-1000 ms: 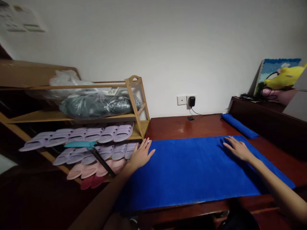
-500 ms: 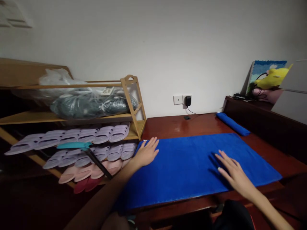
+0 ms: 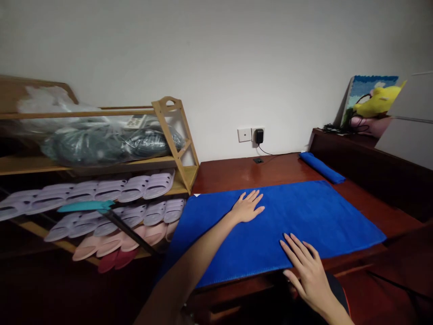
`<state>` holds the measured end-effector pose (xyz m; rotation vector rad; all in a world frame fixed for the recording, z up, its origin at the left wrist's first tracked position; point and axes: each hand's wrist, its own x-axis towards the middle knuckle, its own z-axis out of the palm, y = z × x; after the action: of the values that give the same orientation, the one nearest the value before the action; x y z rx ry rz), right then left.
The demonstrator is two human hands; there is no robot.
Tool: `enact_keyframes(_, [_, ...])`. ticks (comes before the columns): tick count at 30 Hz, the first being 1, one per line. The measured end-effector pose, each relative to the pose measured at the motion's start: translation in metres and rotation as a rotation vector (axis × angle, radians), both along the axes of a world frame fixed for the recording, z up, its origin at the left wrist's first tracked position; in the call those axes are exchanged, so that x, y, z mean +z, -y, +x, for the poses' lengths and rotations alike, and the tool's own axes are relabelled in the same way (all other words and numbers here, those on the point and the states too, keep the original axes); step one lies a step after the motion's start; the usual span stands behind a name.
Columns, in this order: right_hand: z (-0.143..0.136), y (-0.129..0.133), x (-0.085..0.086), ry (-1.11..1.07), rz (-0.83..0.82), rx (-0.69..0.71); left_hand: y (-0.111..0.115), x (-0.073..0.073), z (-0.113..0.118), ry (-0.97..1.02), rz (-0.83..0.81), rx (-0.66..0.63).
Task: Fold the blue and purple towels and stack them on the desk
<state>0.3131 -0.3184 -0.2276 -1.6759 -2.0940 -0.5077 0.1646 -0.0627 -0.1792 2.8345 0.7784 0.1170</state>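
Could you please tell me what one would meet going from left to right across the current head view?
Dark-red slippers → white tag at the far left corner of the blue cloth → left hand → right hand → yellow plush toy.

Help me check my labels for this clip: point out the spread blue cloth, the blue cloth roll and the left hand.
spread blue cloth [image 3: 284,212]: head view, bare middle of its upper face
blue cloth roll [image 3: 322,168]: head view, middle of its length
left hand [image 3: 246,210]: head view, back of the hand
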Motion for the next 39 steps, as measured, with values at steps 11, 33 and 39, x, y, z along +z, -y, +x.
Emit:
enact_keyframes(11, [0.219,0.008,0.003,-0.181,-0.149,-0.535,0.003,0.010,0.039,0.063,-0.001,0.029])
enact_keyframes(33, [0.282,-0.158,0.007,-0.289,-0.484,-0.582,-0.005,-0.001,0.046,-0.015,-0.040,0.062])
enact_keyframes(39, [0.283,-0.157,0.009,-0.192,-0.437,-0.614,-0.009,-0.002,0.046,0.005,-0.041,0.062])
